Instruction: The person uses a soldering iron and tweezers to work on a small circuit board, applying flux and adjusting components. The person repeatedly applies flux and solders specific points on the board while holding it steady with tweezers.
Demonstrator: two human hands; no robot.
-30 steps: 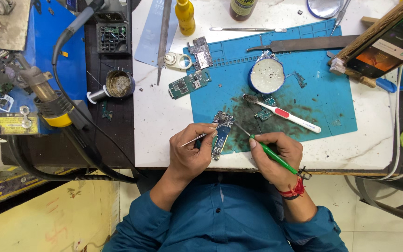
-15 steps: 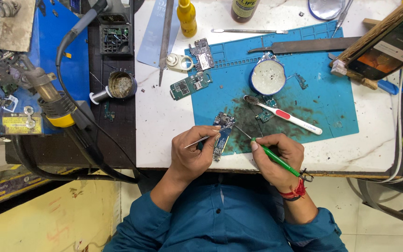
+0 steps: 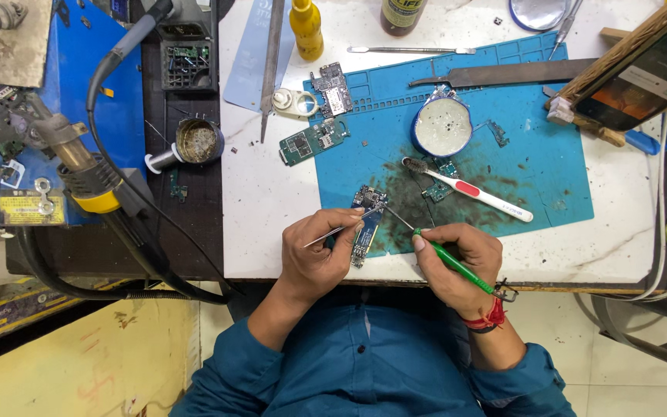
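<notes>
Two hands are in mid-work on the small blue circuit board [image 3: 366, 224]: the left hand [image 3: 319, 255] grips thin metal tweezers [image 3: 341, 229], the right hand [image 3: 457, 262] a green-handled probe tool [image 3: 449, 259], both tips on the board, with several other boards lying untouched on the blue rubber mat [image 3: 534, 154].

A phone [image 3: 646, 73] leans tilted at the table's far right corner, its lit screen dark with orange and blue patches. At the far edge stand a yellow squeeze bottle [image 3: 306, 29] and, to its right, a dark brown bottle with a yellow label [image 3: 403, 14]. A yellow rectangular label [image 3: 26, 208] sits on the blue equipment at left.
</notes>
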